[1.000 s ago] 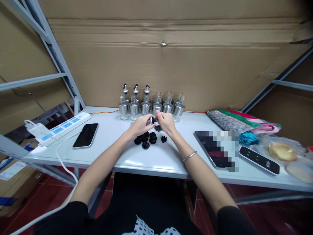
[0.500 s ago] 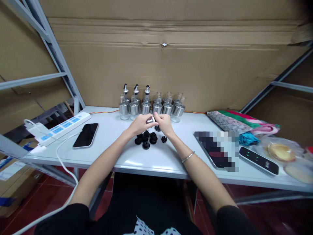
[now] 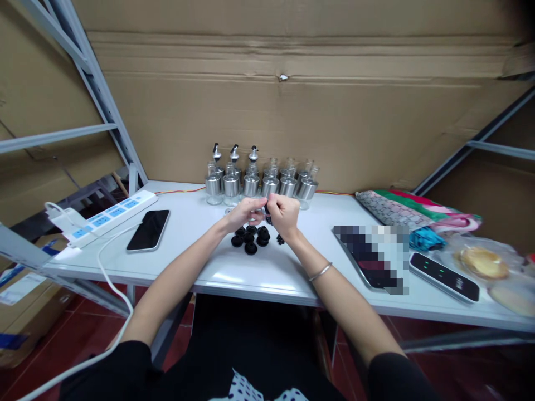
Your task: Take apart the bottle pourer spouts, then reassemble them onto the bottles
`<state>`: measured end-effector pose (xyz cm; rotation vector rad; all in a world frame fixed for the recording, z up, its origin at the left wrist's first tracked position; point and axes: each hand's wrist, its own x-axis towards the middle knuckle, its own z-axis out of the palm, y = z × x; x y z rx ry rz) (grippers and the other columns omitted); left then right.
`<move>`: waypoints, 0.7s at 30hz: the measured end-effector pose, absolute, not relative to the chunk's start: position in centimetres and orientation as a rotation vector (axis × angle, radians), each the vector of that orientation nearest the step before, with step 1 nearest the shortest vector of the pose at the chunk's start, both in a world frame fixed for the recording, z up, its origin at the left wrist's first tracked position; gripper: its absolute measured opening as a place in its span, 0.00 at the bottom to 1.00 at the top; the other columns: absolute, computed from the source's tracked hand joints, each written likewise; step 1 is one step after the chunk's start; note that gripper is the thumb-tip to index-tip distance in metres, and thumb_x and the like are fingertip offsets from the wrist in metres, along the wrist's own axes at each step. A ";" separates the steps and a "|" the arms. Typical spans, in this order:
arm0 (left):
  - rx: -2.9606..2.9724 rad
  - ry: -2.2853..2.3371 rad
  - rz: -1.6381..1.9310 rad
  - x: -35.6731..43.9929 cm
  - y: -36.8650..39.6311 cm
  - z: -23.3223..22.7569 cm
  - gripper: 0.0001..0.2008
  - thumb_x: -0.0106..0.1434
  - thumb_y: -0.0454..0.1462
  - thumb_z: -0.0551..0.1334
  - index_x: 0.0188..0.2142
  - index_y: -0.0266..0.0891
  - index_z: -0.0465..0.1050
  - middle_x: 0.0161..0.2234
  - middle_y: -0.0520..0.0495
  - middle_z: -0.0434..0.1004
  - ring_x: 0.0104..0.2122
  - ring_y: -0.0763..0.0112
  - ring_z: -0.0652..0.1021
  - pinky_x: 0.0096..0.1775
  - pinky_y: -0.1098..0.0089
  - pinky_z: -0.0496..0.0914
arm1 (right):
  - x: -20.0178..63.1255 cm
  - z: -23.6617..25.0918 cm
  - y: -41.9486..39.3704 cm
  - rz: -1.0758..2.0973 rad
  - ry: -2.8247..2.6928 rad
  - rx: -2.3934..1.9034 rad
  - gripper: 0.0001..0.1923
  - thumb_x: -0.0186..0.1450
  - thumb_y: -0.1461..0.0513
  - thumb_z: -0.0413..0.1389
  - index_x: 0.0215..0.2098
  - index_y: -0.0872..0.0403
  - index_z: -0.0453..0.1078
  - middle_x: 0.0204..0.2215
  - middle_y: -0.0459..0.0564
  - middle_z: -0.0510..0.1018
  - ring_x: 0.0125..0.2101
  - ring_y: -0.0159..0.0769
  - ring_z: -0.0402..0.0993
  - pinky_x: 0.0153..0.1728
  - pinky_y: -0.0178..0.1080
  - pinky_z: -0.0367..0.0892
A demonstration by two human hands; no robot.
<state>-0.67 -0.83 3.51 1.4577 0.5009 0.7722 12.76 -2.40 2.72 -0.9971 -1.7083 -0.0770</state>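
Note:
My left hand (image 3: pixel 246 214) and my right hand (image 3: pixel 284 214) meet above the table, just in front of the bottles. The left fingers are curled around a pour spout piece, mostly hidden by the hand. My right hand is a closed fist, its thumb and finger pinching a small black part (image 3: pixel 267 208) between the two hands. Below them lie several round black stoppers (image 3: pixel 251 248) in a cluster. Beside these, partly behind my right wrist, is a small pile of tiny black pieces (image 3: pixel 280 239). Behind the hands stand glass bottles with steel sleeves (image 3: pixel 231 186); three carry metal pour spouts (image 3: pixel 253 153).
On the left of the white table (image 3: pixel 234 278) are a phone (image 3: pixel 149 230) and a white power strip (image 3: pixel 115 216) with a cable. To the right lie a blurred-out tablet-like device (image 3: pixel 363 267), a black-and-white device (image 3: pixel 443 277), a patterned cloth bag (image 3: pixel 388 209) and wrapped food (image 3: pixel 484 262).
My right hand has turned into a tighter fist. The silver piece seen between my hands is now mostly hidden, and a black part shows there. The view has shifted slightly.

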 end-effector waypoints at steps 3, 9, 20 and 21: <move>1.390 0.481 0.643 -1.0 -1.0 3.7 0.26 0.49 0.57 0.63 0.23 0.35 0.63 0.14 0.60 0.47 0.14 0.84 0.52 0.18 0.76 0.49 | 13.2 2.5 -2.0 -0.340 -1.785 -0.840 0.28 0.69 0.51 0.32 0.14 0.52 0.49 0.12 0.43 0.53 0.17 0.29 0.50 0.25 0.37 0.52; 1.459 0.526 0.497 -1.3 -1.2 4.1 0.25 0.59 0.55 0.54 0.24 0.35 0.63 0.17 0.52 0.60 0.13 0.84 0.53 0.17 0.75 0.50 | 14.2 2.3 -1.4 -0.618 -1.918 -0.613 0.31 0.69 0.47 0.30 0.18 0.52 0.58 0.18 0.47 0.60 0.23 0.34 0.57 0.30 0.39 0.53; 2.759 1.067 1.116 -1.6 -0.3 2.7 0.16 0.63 0.43 0.58 0.47 0.37 0.64 0.42 0.43 0.74 0.40 0.65 0.74 0.44 0.65 0.61 | 15.4 2.7 0.0 0.817 -1.787 -0.977 0.29 0.63 0.42 0.44 0.17 0.55 0.61 0.14 0.44 0.66 0.19 0.29 0.61 0.26 0.34 0.58; 2.822 1.081 1.114 -1.6 -0.2 2.6 0.16 0.63 0.44 0.57 0.47 0.36 0.64 0.42 0.43 0.74 0.41 0.65 0.74 0.44 0.65 0.60 | 15.4 2.7 0.0 0.881 -1.779 -0.966 0.29 0.62 0.42 0.45 0.16 0.55 0.61 0.13 0.44 0.66 0.19 0.28 0.61 0.26 0.34 0.57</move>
